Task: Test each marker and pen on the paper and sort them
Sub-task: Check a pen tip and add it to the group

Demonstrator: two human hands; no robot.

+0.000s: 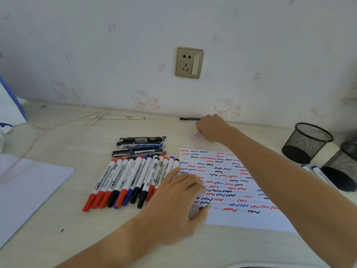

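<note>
Pressing spread fingers on the thin, slide-prone paper, the left hand steadies it while the right hand pinches something small and pale far off, the light, stiff markers best gripped mid-barrel.

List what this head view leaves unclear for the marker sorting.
- Right hand: seen from the back, its fingers curl over something pale and blurred; what it is, or whether it is gripped, cannot be told.
- Paper: the left hand and right forearm cover part of the squiggles.
- Two markers by the tipped mesh cups: the forearm hides their lower ends.
- Pens: labels too small to read.
</note>
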